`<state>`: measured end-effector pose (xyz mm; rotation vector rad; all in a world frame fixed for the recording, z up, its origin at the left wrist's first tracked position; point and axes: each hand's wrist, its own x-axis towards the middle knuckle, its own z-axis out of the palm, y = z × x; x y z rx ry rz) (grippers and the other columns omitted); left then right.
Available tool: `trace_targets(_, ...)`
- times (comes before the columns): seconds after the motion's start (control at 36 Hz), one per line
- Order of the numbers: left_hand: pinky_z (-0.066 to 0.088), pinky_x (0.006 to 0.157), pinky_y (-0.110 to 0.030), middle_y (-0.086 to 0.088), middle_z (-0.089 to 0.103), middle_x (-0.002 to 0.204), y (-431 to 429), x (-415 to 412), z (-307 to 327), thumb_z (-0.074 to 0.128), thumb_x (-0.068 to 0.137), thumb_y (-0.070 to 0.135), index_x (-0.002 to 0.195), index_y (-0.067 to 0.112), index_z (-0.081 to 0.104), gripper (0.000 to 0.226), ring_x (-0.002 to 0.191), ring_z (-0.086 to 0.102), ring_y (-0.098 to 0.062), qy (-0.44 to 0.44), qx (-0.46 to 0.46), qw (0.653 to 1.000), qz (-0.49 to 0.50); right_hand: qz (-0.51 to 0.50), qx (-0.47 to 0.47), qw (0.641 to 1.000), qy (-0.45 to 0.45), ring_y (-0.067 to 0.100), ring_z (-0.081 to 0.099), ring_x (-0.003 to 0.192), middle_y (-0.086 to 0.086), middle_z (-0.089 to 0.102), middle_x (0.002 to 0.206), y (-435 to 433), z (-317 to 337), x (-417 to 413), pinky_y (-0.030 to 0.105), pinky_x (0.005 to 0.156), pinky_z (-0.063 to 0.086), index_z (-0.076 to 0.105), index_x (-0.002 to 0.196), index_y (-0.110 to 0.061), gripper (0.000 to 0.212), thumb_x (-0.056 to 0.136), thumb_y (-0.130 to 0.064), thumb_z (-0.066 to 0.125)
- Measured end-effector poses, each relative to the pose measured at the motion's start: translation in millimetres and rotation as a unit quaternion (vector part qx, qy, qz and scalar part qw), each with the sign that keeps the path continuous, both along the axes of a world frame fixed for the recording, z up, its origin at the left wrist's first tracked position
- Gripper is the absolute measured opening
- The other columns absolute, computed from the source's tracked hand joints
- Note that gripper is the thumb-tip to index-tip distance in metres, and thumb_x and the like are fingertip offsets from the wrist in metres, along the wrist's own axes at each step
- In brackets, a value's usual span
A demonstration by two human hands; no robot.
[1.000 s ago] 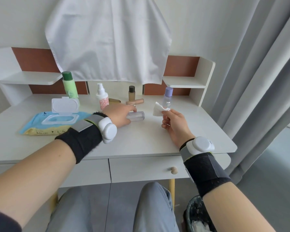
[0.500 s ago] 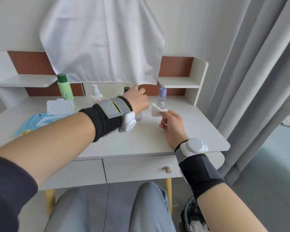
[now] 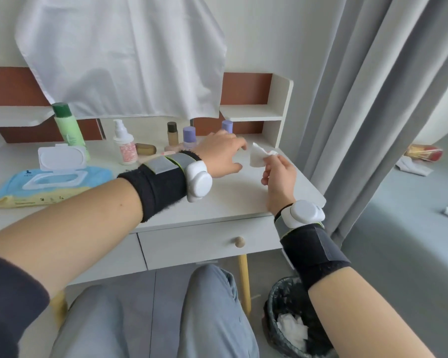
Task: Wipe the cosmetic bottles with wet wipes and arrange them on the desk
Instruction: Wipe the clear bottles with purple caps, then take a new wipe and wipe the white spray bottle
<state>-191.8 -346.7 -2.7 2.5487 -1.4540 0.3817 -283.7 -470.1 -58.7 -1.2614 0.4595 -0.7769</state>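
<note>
White bench [image 3: 230, 197] beside grey curtain [image 3: 360, 112]; left hand [image 3: 221, 155] has let go of the bottle [image 3: 189, 136], right hand [image 3: 279, 177] pinches a wipe [image 3: 258, 157].

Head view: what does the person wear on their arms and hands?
The left hand and right hand are ungloved. The left black fabric wrist wrap and right black fabric wrist wrap carry grey straps edged green. Next to them sit the left rounded white plastic pod and right rounded white plastic pod. A dark sleeve shows on the left arm only.
</note>
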Motion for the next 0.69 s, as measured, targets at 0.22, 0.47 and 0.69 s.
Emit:
trace_targets(0.22, 0.041, 0.069, -0.023, 0.008, 0.061, 0.077, -66, -57, -24, 0.065, 0.088, 0.022, 0.083, 0.025, 0.061, 0.007, 0.074, 0.056, -0.013, 0.243, -0.183, 0.95, -0.066, -0.061, -0.109, 0.992, 0.01, 0.013, 0.029, 0.054, -0.006, 0.035, 0.052, -52, -4, -65, 0.027, 0.053, 0.025, 0.056, 0.053, -0.025, 0.032, 0.083, -0.013, 0.053)
trace_targets(0.47, 0.047, 0.073, -0.024, 0.002, 0.066, 0.08, -112, -106, -55, 0.062, 0.081, 0.009, 0.091, 0.016, 0.069, 0.014, 0.075, 0.06, -0.016, 0.277, -0.164, 0.94, -0.111, -0.222, -0.229, 0.945, 0.07, 0.008, 0.052, 0.066, 0.0, 0.066, 0.076, -93, -44, -128, 0.023, 0.063, 0.041, 0.066, 0.072, -0.017, 0.018, 0.078, -0.017, 0.049)
trace_targets(0.69, 0.046, 0.076, -0.024, -0.001, 0.068, 0.089, -122, -125, -72, 0.06, 0.083, 0.009, 0.089, 0.017, 0.066, 0.012, 0.077, 0.06, -0.016, 0.276, -0.145, 0.94, -0.137, -0.26, -0.29, 0.905, 0.171, 0.016, 0.052, 0.071, 0.0, 0.057, 0.073, -105, -85, -145, 0.031, 0.07, 0.039, 0.073, 0.078, -0.021, 0.033, 0.074, -0.02, 0.04)
